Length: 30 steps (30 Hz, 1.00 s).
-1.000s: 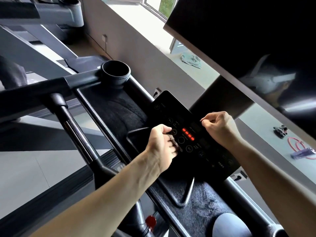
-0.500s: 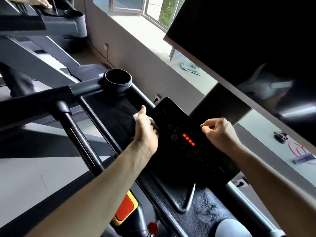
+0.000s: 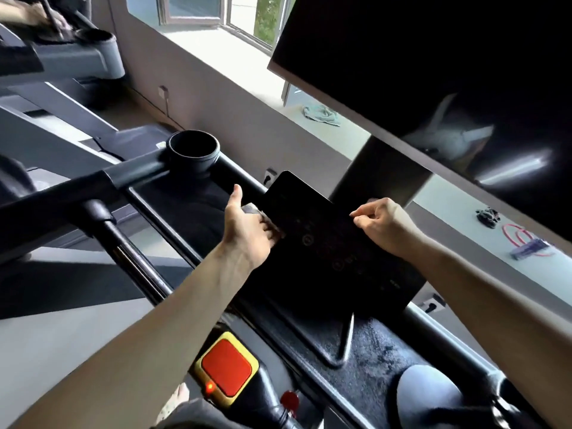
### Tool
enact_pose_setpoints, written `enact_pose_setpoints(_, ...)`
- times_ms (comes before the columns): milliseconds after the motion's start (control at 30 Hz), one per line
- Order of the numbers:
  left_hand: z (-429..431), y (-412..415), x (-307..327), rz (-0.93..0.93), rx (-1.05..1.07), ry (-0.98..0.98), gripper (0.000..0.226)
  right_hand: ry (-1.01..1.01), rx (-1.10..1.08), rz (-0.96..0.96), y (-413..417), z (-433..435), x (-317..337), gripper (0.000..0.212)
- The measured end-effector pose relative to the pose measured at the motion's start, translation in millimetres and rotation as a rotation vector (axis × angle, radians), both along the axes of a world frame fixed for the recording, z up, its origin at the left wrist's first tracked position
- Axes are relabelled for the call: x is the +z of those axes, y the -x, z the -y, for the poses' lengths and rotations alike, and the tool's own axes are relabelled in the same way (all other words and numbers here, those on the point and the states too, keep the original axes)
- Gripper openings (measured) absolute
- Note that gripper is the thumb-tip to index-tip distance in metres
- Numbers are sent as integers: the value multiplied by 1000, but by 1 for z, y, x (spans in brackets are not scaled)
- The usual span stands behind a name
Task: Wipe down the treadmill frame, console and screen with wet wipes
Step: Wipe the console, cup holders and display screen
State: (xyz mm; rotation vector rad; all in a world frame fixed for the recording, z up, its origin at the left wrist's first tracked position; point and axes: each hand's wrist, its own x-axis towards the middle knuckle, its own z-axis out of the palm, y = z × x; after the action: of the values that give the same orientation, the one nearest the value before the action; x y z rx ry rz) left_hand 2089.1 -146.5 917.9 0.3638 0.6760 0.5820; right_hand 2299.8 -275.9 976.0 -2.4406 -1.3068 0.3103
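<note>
A black control panel (image 3: pixel 334 252) slopes up from the treadmill console tray (image 3: pixel 365 342). My left hand (image 3: pixel 247 230) presses a pale wet wipe (image 3: pixel 263 218) against the panel's left edge, thumb pointing up. Over the panel's upper right edge my right hand (image 3: pixel 383 224) hovers with curled fingers, and what it holds, if anything, is hidden. The large dark screen (image 3: pixel 433 72) hangs above on a post. The black frame rail (image 3: pixel 148 261) runs along the left.
A round cup holder (image 3: pixel 193 148) caps the rail's far end. A red stop button on a yellow base (image 3: pixel 226 368) sits below the console. A second treadmill (image 3: pixel 71 57) stands at far left with another person's hands on it. A cloth (image 3: pixel 322 114) lies on the window sill.
My left hand has slid with the wipe from the middle of the panel to its left edge. The red lights on the panel no longer show. My right hand has hardly moved.
</note>
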Motion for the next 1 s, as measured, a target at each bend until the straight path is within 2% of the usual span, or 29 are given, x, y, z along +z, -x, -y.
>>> enact_pose_setpoints(67,3,-2,-1,-25,-17,5,60,72,58,-25,-2,-1,3,20)
enact_pose_setpoints(167,42,-10,3,15,-212,33,96,177,109,-84,1,1,15,27)
enact_pose_setpoints(233,74,-14,10,27,-322,72,103,248,129,-96,5,0,24,30)
enact_pose_setpoints(333,88,-17,9,31,-364,158,113,286,104,-108,10,-3,30,35)
enact_pose_setpoints(433,64,-12,8,29,-369,156,122,322,94,-95,16,-4,31,38)
enact_pose_setpoints(733,-38,10,-4,25,-298,127,103,328,-96,-34,37,-15,30,41)
enact_pose_setpoints(867,-31,8,-5,57,-367,171,102,226,-305,134,67,-25,16,42)
enact_pose_setpoints(1000,-4,-3,0,38,-532,197,108,208,-388,239,90,-29,2,47)
